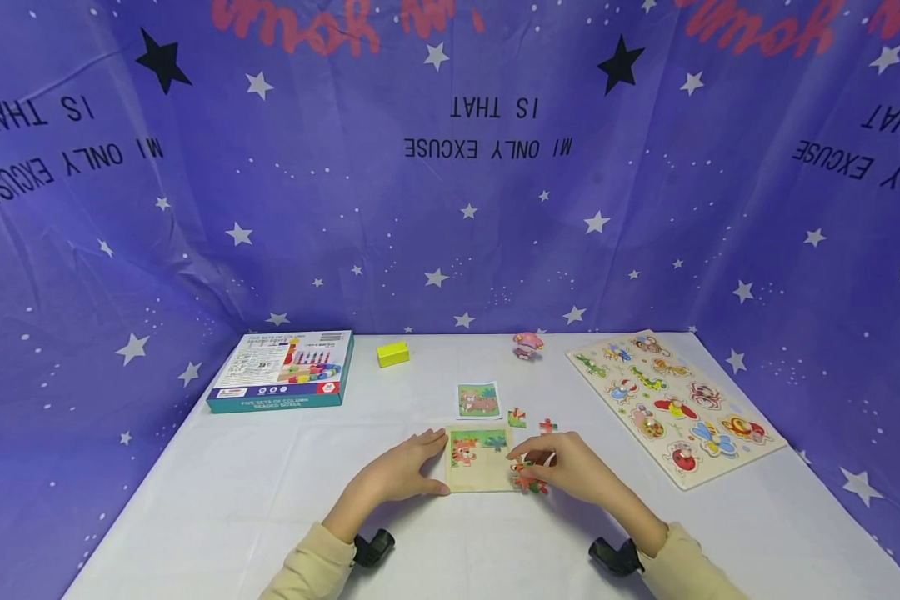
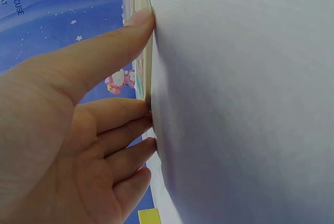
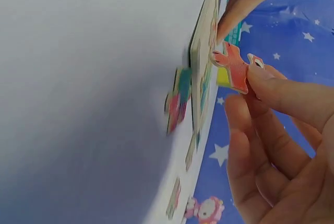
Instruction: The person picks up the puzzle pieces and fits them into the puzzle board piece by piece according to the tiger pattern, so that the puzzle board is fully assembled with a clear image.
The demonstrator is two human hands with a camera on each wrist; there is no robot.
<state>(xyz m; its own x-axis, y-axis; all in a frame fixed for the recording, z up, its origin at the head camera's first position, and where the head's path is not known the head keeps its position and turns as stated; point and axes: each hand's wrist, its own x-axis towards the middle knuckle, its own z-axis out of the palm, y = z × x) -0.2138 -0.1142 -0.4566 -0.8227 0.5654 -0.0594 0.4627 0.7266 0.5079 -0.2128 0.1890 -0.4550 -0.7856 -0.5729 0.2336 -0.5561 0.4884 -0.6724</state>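
A wooden puzzle frame (image 1: 480,479) lies on the white table, pieces filling its upper and left parts. The left hand (image 1: 402,472) touches the frame's left side with thumb and fingertips; in the left wrist view the hand (image 2: 88,125) has its thumb and fingers spread along the edge. A red puzzle piece (image 3: 236,70) is pinched between the thumb and fingers of the right hand (image 3: 287,130), raised beside the frame. In the head view the right hand (image 1: 570,468) is over the frame's right edge, above loose pieces (image 1: 532,482).
A picture card (image 1: 478,401) lies behind the frame, with other loose pieces (image 1: 517,417) to its right. Farther off are a boxed set (image 1: 281,372), a yellow block (image 1: 393,354), a pink figurine (image 1: 527,345) and an insect puzzle board (image 1: 675,408) at the right.
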